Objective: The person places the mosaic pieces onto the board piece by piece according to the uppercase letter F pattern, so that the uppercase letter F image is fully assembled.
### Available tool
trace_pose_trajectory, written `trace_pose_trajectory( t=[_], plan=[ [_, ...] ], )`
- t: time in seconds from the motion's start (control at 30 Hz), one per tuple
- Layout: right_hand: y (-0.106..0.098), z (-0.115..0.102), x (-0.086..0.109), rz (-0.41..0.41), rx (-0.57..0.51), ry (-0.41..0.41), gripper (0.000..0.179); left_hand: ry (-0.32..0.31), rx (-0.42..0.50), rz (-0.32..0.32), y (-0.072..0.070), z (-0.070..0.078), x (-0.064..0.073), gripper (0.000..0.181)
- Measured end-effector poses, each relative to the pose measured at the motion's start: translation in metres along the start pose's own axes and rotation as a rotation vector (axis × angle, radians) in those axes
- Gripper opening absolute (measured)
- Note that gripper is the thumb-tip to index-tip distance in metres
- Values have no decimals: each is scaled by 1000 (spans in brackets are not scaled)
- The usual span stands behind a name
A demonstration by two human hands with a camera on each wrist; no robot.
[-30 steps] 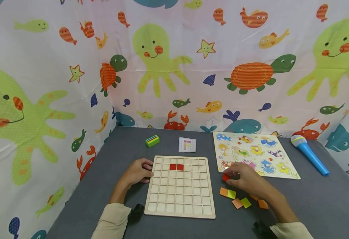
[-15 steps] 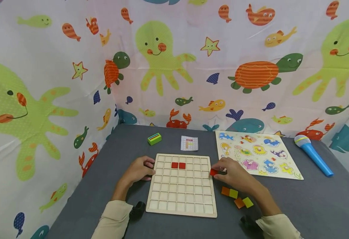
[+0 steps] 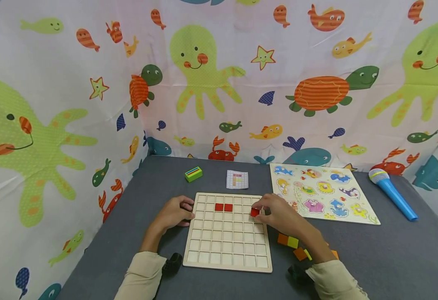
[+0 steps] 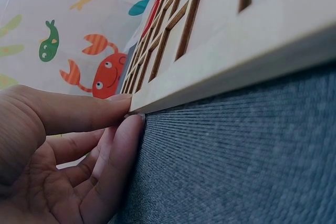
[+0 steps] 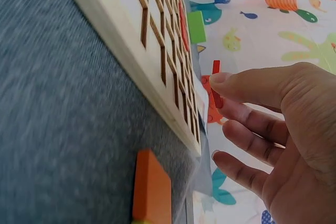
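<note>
A wooden grid board [image 3: 226, 267] lies on the grey tabletop, with two red tiles [image 3: 223, 207] side by side in its upper part. At the board's left edge, my left hand [image 3: 172, 213] holds the rim; the left wrist view shows its thumb and a finger [image 4: 118, 153] meeting at the edge. Above the board's upper right side, my right hand [image 3: 280, 216] pinches another red tile [image 3: 255, 212] between thumb and fingertips. That tile [image 5: 216, 95] stands edge-on and apart from the board in the right wrist view, the other fingers loosely bent.
Orange and yellow tiles [image 3: 293, 242] lie right of the board, partly behind the right forearm. A printed pattern card [image 3: 237, 179] and a green striped block [image 3: 193, 174] are at the back. An animal puzzle board [image 3: 331, 212] and a blue toy microphone [image 3: 395, 198] lie to the right.
My right hand has carried the red tile leftward from beside the loose tiles to over the board's right columns. My left hand has stayed at the board's edge.
</note>
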State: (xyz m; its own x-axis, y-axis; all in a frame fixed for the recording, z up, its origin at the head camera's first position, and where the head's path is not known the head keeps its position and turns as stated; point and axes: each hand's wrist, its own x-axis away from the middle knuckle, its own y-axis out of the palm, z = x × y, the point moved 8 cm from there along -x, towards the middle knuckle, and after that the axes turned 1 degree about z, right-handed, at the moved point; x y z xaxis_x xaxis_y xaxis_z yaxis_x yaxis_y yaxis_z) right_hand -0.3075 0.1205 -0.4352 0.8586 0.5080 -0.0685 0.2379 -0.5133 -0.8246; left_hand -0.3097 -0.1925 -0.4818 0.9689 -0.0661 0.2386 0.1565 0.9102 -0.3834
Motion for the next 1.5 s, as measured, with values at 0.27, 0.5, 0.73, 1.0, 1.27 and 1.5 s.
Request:
trace_pose_trajectory(
  t=[0.27,0.5,0.73,1.0,1.27,1.5],
  plan=[
    [5,-9,-8,-2,9,-3,27,-2,-7,13,-1,-1,-1,43],
    [12,-12,-18,-21,-7,1,25,-4,-12,13,-1,-1,-1,44],
    [17,-18,-28,-32,-15,-17,26,4,-9,12,-2,0,-1,44],
    [23,-22,-37,-41,-16,-23,25,1,-7,17,-2,-3,0,44],
    [27,-23,-44,-39,17,3,25,-9,-10,20,-1,-4,-1,44],
    [29,-21,-49,-34,11,1,23,-7,-17,23,0,-4,-2,43]
  ],
)
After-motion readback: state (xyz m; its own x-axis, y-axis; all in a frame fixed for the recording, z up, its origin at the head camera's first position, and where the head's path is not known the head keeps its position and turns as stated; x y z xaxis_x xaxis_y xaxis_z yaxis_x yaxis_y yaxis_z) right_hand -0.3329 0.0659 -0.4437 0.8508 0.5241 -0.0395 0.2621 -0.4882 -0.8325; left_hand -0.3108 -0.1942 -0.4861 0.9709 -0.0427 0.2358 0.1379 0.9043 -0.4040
